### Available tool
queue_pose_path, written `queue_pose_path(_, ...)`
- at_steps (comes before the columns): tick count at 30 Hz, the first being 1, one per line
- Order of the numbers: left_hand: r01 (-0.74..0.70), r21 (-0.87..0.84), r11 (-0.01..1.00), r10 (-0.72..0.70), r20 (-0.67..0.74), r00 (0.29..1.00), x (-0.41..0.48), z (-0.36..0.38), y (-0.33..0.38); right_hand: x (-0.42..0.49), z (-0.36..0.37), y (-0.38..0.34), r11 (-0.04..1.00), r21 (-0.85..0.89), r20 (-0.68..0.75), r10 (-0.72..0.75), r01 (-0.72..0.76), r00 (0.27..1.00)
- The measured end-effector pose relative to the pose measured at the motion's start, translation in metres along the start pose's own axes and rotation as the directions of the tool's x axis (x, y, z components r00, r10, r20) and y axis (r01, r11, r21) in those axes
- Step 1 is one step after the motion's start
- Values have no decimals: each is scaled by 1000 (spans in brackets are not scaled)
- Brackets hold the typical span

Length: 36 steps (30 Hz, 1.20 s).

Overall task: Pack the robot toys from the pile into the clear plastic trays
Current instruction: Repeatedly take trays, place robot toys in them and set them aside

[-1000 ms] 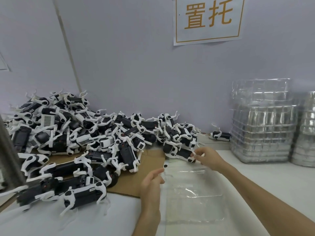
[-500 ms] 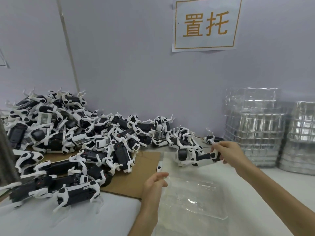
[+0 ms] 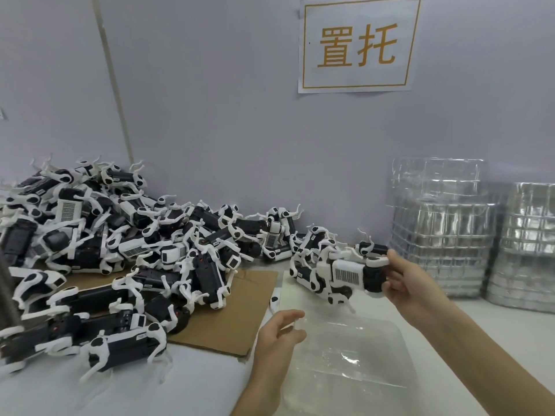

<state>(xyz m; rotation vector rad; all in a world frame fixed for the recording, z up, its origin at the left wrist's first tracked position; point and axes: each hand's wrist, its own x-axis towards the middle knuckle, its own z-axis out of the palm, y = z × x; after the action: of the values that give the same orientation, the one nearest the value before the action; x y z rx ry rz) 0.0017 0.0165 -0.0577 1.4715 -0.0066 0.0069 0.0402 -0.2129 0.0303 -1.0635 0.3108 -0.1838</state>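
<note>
My right hand [image 3: 405, 283] grips a robot toy [image 3: 345, 274] by one end, in the air over the clear tray's [image 3: 375, 349] far edge. My left hand [image 3: 274, 337] is half-curled at the tray's left rim; whether it pinches it, I cannot tell.

Paper sign [image 3: 357, 43] with orange characters on grey wall [image 3: 225, 130], brown cardboard sheet [image 3: 240, 313] on white table [image 3: 180, 385]

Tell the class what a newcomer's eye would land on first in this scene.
A heap of black-and-white robot toys sprawls across the left, partly on cardboard. Near the middle, the right hand holds one toy up beside a clear tray; an orange-lettered sign hangs on the wall above.
</note>
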Motion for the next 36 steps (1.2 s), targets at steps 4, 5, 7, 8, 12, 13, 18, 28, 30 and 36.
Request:
queue_pose_path(4,2,24,1000,-4,48,999,-3,6,0,13,34,0,991,129,41,28,-33,999)
queue_pose_path(5,-8,29,1000,6,50,999,-3,6,0,16,43,3,1000,26,72,12,-14,997)
queue_pose_path(7,-11,38,999,9,47,999,-1,6,1,19,54,7,879,-444,83,-154,175,985)
queue_pose_path(8,-9,45,999,7,50,999,1,6,0,20,55,7,681,-673,107,-296,289,949)
queue_pose_path(12,-22,72,997,17,77,997,3,5,-2,13,45,-5,94,-935,230,-576,343,785)
queue_pose_path(13,-25,77,997,19,77,997,3,5,-2,10,41,-7,-27,-945,273,-616,327,739)
queue_pose_path(18,-36,107,994,28,70,997,2,6,-2,0,29,-17,-535,-726,668,-700,433,254)
queue_pose_path(28,-44,153,987,33,71,997,0,8,1,13,-1,-10,-44,-852,284,-876,521,390)
queue_pose_path(30,-48,166,985,35,78,996,-1,9,-1,15,-13,-6,-328,-812,492,-830,482,264)
queue_pose_path(36,-54,213,976,34,94,995,-5,11,2,23,-31,-7,-631,-651,757,-576,422,308)
